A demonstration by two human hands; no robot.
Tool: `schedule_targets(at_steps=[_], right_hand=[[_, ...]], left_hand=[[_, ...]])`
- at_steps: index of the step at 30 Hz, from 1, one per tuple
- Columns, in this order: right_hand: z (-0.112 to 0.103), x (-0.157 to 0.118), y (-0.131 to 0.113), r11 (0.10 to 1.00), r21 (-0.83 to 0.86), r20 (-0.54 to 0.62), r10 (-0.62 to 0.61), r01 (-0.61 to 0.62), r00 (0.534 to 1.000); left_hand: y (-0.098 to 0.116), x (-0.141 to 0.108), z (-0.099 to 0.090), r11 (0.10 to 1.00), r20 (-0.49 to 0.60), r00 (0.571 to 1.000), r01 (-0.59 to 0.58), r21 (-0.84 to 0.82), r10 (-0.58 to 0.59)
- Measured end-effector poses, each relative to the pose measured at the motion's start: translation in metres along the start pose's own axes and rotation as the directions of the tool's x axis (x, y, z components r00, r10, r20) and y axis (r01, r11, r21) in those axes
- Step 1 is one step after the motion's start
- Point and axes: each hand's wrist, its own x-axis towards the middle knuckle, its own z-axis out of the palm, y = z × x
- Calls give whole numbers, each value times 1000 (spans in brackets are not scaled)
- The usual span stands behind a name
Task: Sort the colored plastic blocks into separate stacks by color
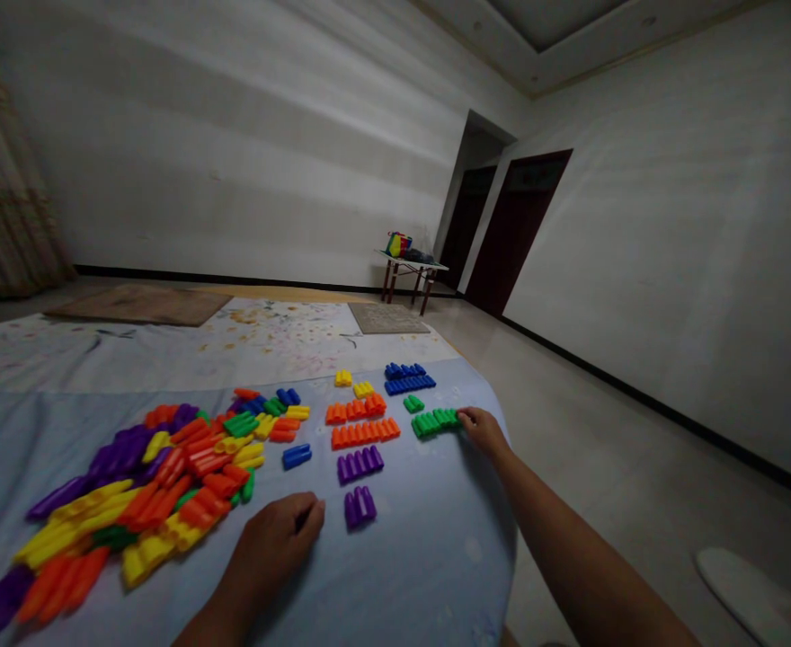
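At the right edge of the table, my right hand [480,429] pinches the end of a row of green peg-shaped plastic blocks [434,422]. A short green piece [413,404] lies just beyond that row. My left hand [280,530] rests on the cloth with its fingers curled in, and nothing shows in them. Nearest to it are a small purple group [359,508] and a longer purple row [360,465]. Farther back lie an orange row [366,433], a second orange row [356,410], yellow pieces [363,390] and blue rows [410,385].
A mixed heap of coloured blocks [186,467] spreads over the table's left side, with a blue piece [297,456] apart from it. Two flat boards [143,305] lie at the far side. Beyond stands a small table [413,261] carrying a colourful object. A pale stool-like shape [739,584] is lower right.
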Motion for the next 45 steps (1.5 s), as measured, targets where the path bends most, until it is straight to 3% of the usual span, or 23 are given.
schedule_targets(at_steps=[6, 11, 15, 18, 22, 28, 33, 39, 45], right_hand=[[2, -14, -29, 996, 17, -116, -82, 85, 990], [25, -45, -90, 912, 182, -95, -356, 368, 930], [45, -67, -136, 837, 284, -27, -481, 468, 876], [58, -69, -161, 822, 311, 56, -516, 477, 854], [78, -60, -192, 840, 259, 161, -524, 476, 837], [108, -47, -235, 891, 52, 329, -441, 450, 835], [114, -43, -254, 866, -72, 451, -414, 495, 791], [108, -36, -255, 765, 76, 533, -573, 639, 623], [110, -38, -254, 828, 45, 545, -490, 560, 680]], left_hand=[[0, -3, 1, 999, -49, 999, -24, -39, 22], [-1, -3, 3, 997, -68, 998, -25, -74, 20], [0, -3, 2, 993, -87, 996, -40, -113, 30], [1, -3, 0, 988, -161, 987, -28, -154, 3], [-3, -2, -2, 984, -287, 950, 80, -157, -123], [-6, -1, -3, 987, -256, 958, 101, -123, -130], [-2, -3, -6, 987, -211, 967, 128, -94, -145], [-3, -2, -5, 985, -194, 968, 140, -99, -157], [0, -3, -7, 987, -194, 968, 145, -75, -157]])
